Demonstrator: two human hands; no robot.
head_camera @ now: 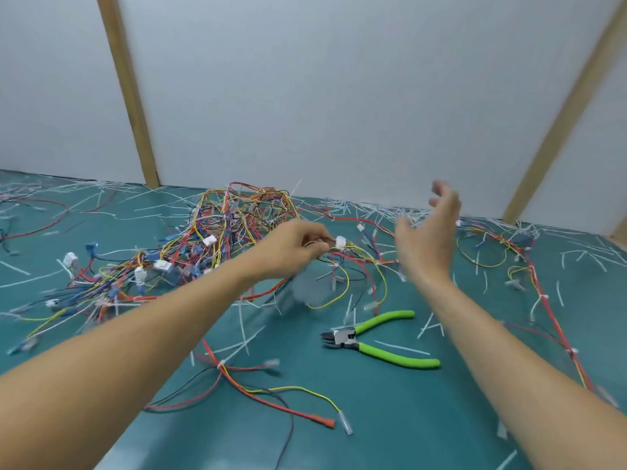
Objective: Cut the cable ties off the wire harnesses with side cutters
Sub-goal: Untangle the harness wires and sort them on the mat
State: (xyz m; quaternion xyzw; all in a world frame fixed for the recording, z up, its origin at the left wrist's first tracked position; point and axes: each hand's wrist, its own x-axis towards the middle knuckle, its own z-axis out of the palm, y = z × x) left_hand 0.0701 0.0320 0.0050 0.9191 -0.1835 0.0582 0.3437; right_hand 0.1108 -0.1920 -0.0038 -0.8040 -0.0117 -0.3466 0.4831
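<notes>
Our left hand [291,247] pinches a harness [353,256] by its white connector to draw it from the tangle, our right hand [429,232] hovers open and empty, and the side cutters [373,339] lie ready on the tabletop [424,418].

Two bare forearms showed in the head view, with no sleeve, cuff or glove anywhere along them. They were uncovered from the lower edge of the picture up to the wrists. Neither wrist carried a watch, strap or band. The left hand [291,247] and the right hand [428,232] were likewise bare, and no ring could be made out on the fingers, which were partly blurred. No marks or tattoos showed. No clothing entered the picture.
</notes>
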